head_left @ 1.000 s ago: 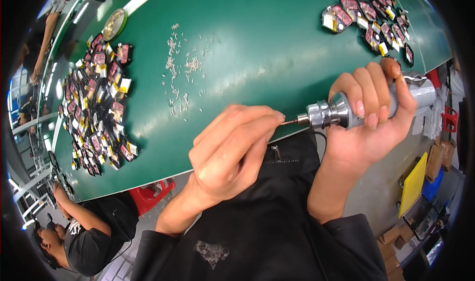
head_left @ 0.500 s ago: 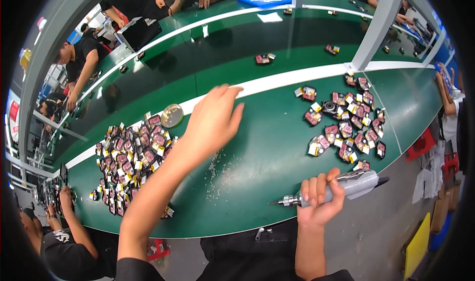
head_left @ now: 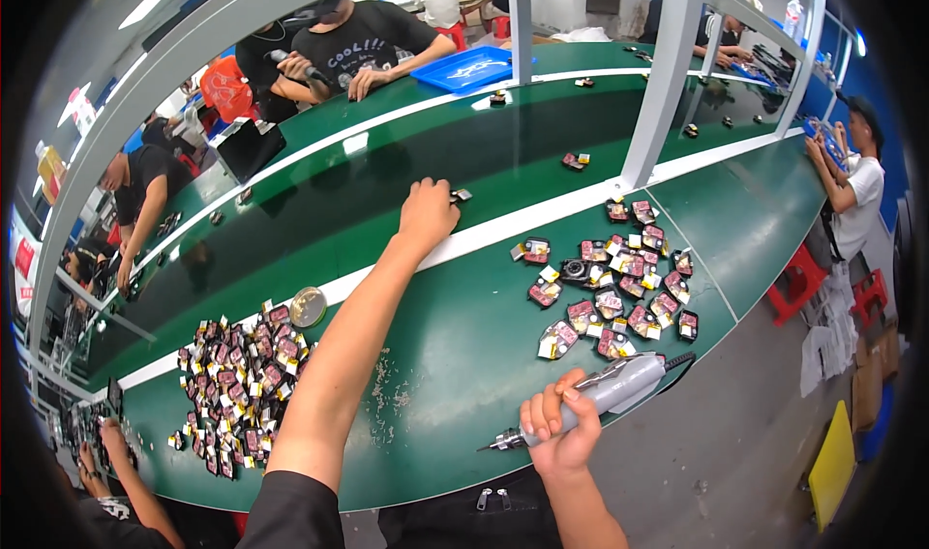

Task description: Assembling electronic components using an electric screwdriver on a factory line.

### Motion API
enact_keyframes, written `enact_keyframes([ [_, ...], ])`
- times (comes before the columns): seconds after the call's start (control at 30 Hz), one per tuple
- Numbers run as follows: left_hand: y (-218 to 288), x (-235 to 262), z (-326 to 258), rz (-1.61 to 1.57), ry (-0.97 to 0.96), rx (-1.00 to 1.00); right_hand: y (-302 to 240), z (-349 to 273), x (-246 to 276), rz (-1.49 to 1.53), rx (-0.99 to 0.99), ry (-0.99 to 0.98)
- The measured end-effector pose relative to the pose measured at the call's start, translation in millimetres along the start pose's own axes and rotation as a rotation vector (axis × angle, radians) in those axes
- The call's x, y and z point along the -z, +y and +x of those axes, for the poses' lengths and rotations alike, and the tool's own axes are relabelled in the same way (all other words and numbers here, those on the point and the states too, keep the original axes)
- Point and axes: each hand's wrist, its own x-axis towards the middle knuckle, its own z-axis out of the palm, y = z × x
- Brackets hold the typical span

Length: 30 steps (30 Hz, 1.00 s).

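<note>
My left hand [head_left: 431,212] reaches out over the dark conveyor belt, its fingers curled down at a small electronic unit [head_left: 462,196]. Only part of that unit shows past the fingers. In my right hand [head_left: 561,421] is a grey electric screwdriver [head_left: 619,383], gripped around the body with its bit pointing left over the bench's near edge. Just beyond the screwdriver lies a loose group of black-cased units with reddish boards [head_left: 610,304]. A larger heap of similar units [head_left: 237,385] lies left of my left forearm.
A round tin [head_left: 308,307] stands beside the heap. Small pale pieces [head_left: 392,394] are scattered on the green bench [head_left: 464,356]. A grey post [head_left: 663,85] rises from the white rail [head_left: 523,222]. Other units [head_left: 576,162] lie on the belt. People work across and at both ends.
My left hand has moved forward, from above the bench to the unit on the belt. The view has tilted up and shifted right. My right hand still holds the screwdriver.
</note>
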Motion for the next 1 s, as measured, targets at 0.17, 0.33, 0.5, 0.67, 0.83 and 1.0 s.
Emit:
enact_keyframes([
  [0.17,-10.9,9.9,-13.8,-0.118,0.047,-0.129,-1.2,-5.2,-0.6,0.002,-0.028,-0.012],
  [0.33,9.4,37.7,-43.5,-0.417,-0.115,-0.181,-4.7,-12.5,-1.2,0.005,-0.034,0.008],
  [0.5,49.3,68.4,-119.5,-0.492,-0.254,-0.542,-6.0,-16.0,8.4,0.052,-0.047,0.006],
  [0.67,84.0,95.9,-202.5,-0.608,-0.412,-0.624,-6.2,-32.1,5.4,-0.008,-0.011,-0.068],
  [0.83,91.2,94.2,-219.8,-0.613,-0.314,-0.564,1.5,-56.6,0.2,-0.04,-0.059,-0.063],
  [1.0,95.4,90.4,-237.3,-0.481,-0.252,-0.577,18.2,-76.7,6.1,-0.052,-0.134,0.009],
])
